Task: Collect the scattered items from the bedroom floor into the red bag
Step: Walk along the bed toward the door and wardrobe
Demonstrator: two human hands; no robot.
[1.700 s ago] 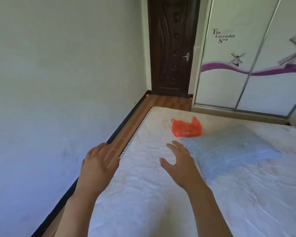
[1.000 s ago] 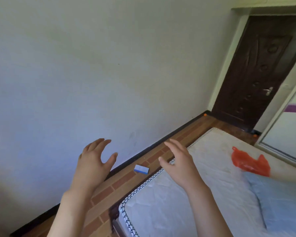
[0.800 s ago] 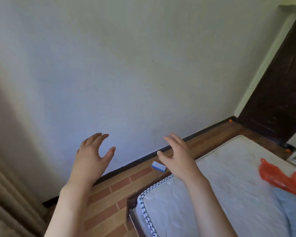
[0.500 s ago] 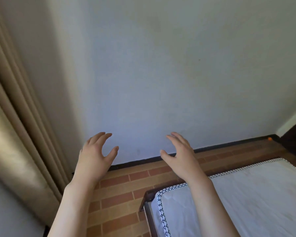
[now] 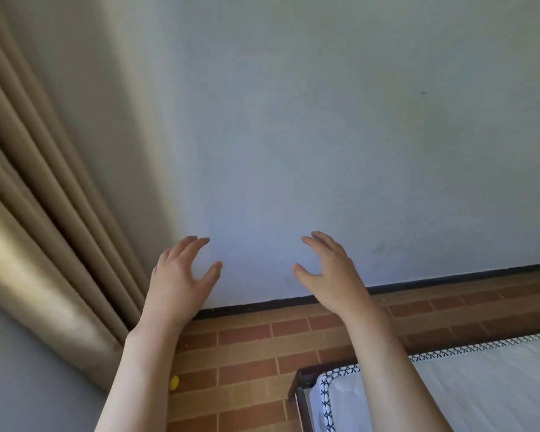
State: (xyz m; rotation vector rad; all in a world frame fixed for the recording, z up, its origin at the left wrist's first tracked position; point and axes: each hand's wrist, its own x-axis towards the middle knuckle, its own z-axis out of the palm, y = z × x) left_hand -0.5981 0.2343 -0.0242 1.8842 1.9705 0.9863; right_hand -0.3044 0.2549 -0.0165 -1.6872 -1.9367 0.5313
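Observation:
My left hand and my right hand are both raised in front of me with fingers spread, holding nothing. A small yellow item lies on the brick-patterned floor, partly hidden behind my left forearm, near the foot of the curtain. The red bag is out of view, and so is the small blue-and-white item seen earlier on the floor.
A beige pleated curtain hangs at the left. A plain pale wall with a black skirting board fills the front. The bed corner, with dark frame and white mattress, is at the lower right.
My view has swung left, away from the bed and the red bag, toward the wall corner and curtain. The bag and the blue item left the frame; a yellow item appeared. Both hands stay empty.

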